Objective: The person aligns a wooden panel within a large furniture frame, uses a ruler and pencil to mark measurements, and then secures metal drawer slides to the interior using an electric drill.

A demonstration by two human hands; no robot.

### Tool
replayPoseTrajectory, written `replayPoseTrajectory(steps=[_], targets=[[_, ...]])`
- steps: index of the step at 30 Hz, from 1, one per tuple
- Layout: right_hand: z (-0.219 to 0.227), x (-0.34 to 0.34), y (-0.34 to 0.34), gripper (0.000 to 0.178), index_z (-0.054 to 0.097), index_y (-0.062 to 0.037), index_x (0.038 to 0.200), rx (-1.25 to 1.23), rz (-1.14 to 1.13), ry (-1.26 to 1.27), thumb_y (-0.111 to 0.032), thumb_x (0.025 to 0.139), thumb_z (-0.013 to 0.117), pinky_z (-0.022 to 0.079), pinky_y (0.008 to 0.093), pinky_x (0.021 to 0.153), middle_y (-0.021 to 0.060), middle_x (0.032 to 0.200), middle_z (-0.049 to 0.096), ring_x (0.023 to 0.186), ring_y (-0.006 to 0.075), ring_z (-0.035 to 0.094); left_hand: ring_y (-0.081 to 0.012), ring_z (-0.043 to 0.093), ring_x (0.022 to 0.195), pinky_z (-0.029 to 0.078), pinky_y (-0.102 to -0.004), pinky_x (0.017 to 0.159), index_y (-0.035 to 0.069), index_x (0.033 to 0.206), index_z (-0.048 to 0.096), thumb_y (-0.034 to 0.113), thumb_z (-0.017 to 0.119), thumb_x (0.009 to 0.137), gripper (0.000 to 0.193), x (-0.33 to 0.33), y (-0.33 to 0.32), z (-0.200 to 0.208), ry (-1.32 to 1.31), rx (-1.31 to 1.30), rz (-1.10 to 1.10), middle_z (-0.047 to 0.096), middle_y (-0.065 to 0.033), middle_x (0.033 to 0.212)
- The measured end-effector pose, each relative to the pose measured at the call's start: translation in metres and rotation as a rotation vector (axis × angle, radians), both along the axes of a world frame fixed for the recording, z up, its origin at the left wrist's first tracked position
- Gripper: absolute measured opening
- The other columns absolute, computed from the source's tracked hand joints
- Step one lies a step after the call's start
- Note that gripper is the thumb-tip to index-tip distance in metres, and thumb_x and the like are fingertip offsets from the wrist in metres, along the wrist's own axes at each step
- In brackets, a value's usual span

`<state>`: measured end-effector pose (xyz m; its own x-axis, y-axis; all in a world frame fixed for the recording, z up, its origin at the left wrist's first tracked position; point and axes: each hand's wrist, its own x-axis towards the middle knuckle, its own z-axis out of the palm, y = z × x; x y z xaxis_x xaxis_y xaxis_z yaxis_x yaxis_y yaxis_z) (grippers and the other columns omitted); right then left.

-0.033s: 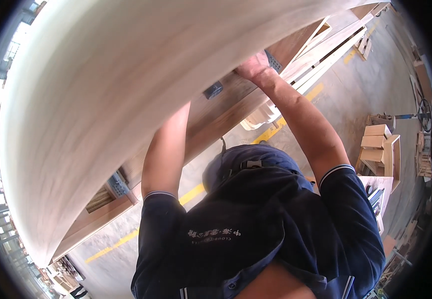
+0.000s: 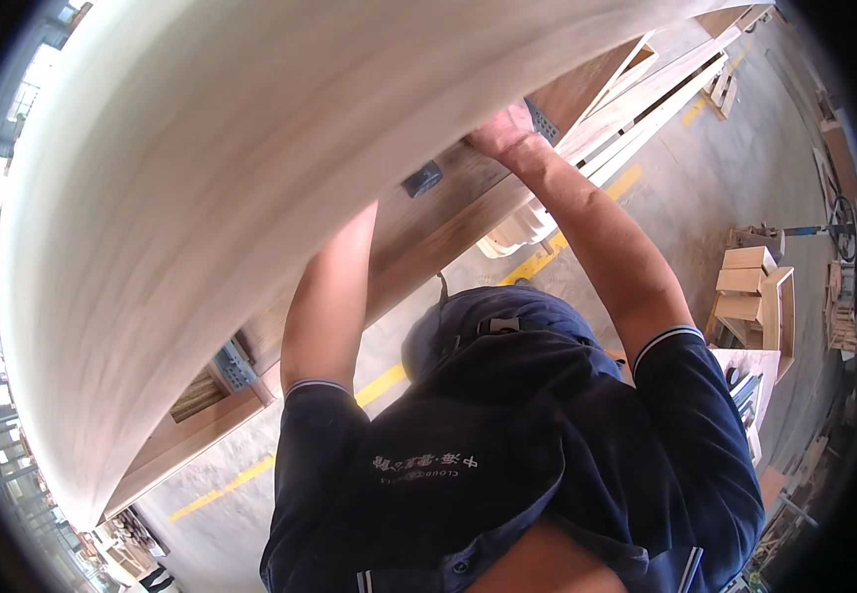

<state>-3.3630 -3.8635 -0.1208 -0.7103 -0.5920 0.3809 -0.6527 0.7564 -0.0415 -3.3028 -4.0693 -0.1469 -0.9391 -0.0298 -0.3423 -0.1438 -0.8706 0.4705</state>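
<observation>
A large pale wood panel (image 2: 250,178) fills the upper left, bent by the lens. My right hand (image 2: 503,132) reaches to its edge, and its fingers disappear behind the panel. Close beside that hand is a dark perforated metal piece (image 2: 544,121). My left forearm (image 2: 334,287) passes under the panel, which hides the left hand entirely. On the brown wooden bench (image 2: 418,252) below, between my arms, lies a small dark blue object (image 2: 423,179) whose kind I cannot make out. Whether either hand holds anything is hidden.
Another dark metal piece (image 2: 236,366) sits at the bench's left part. Long pale planks (image 2: 646,99) extend at the upper right. Stacked wooden boxes (image 2: 749,287) stand on the right. A yellow line (image 2: 384,385) crosses the grey floor, and a small pallet (image 2: 722,94) lies farther off.
</observation>
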Motion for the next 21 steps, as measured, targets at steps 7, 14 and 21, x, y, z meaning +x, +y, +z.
replayPoseTrajectory(steps=[7, 14, 21], targets=[[0.004, 0.001, 0.0, 0.03, 0.07, -0.0084, 0.114, 0.014, -0.001, -0.021, -0.014, 0.095, 0.048, 0.044, 0.0406, 0.098, 0.0033, 0.129, 0.059, 0.12, 0.0272, 0.052, -0.0178, 0.063, 0.074, 0.056, -0.0371, 0.072, -0.004, 0.128, 0.05, 0.016, 0.061, 0.092, 0.043, 0.01, 0.003, -0.001, 0.02, -0.053, -0.017, 0.069, -0.0153, 0.11], [0.005, 0.005, -0.002, 0.031, 0.071, -0.0082, 0.116, -0.046, -0.039, -0.099, -0.014, 0.095, 0.049, 0.042, 0.0411, 0.102, 0.0044, 0.135, 0.059, 0.124, 0.0275, 0.051, -0.018, 0.063, 0.074, 0.056, -0.0367, 0.072, -0.003, 0.129, 0.05, 0.016, 0.061, 0.092, 0.043, 0.014, 0.006, -0.002, 0.012, -0.049, -0.022, 0.069, -0.016, 0.112], [-0.003, -0.003, -0.001, 0.031, 0.072, -0.008, 0.116, -0.005, -0.012, 0.015, -0.015, 0.095, 0.05, 0.042, 0.0413, 0.103, 0.005, 0.139, 0.057, 0.126, 0.0274, 0.05, -0.0176, 0.063, 0.074, 0.056, -0.0359, 0.072, -0.003, 0.129, 0.051, 0.017, 0.062, 0.092, 0.043, 0.012, 0.011, 0.002, 0.017, -0.076, -0.024, 0.069, -0.0153, 0.111]])
